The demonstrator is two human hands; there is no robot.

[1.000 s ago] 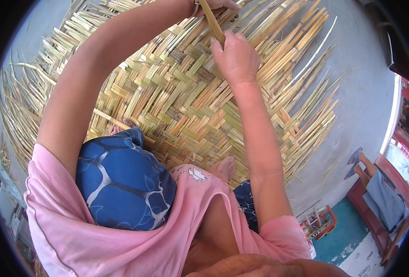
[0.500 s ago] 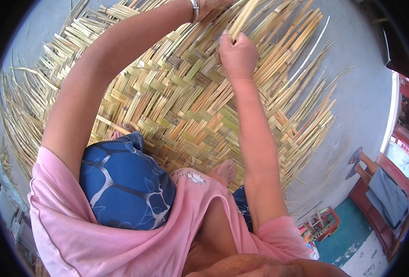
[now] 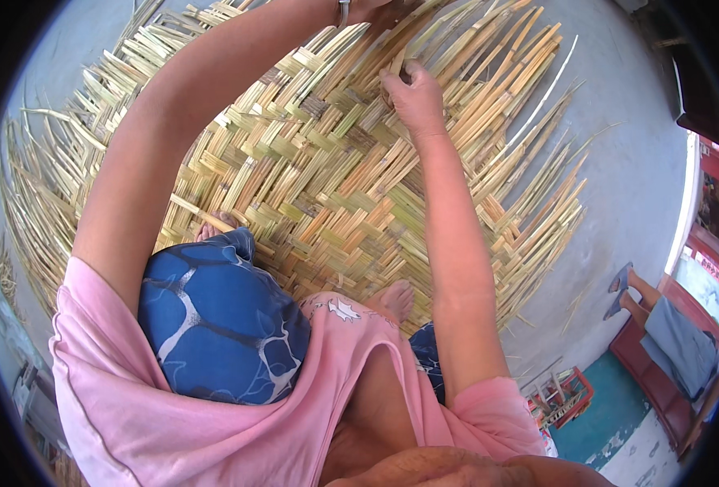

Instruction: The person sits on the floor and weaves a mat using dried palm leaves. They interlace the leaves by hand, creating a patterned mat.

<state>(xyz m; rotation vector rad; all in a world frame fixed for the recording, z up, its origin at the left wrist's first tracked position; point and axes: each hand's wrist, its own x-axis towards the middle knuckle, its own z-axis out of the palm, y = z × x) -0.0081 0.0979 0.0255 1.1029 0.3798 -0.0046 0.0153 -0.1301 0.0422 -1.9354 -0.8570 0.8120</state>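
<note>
Both arms (image 3: 459,235) stretch forward, hands (image 3: 418,97) close together.

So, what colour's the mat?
The mat is mostly tan, yellow and green, best seen in the head view.

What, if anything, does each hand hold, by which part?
The right hand seems to grip a strip near its lower end; for the left hand, I cannot tell.

Left arm (image 3: 160,105) and right arm (image 3: 461,243) are framing open room above the mat (image 3: 327,191), while a knee (image 3: 221,316) is blocking near left and strips (image 3: 532,61) are jutting over floor (image 3: 635,170) at right.
</note>
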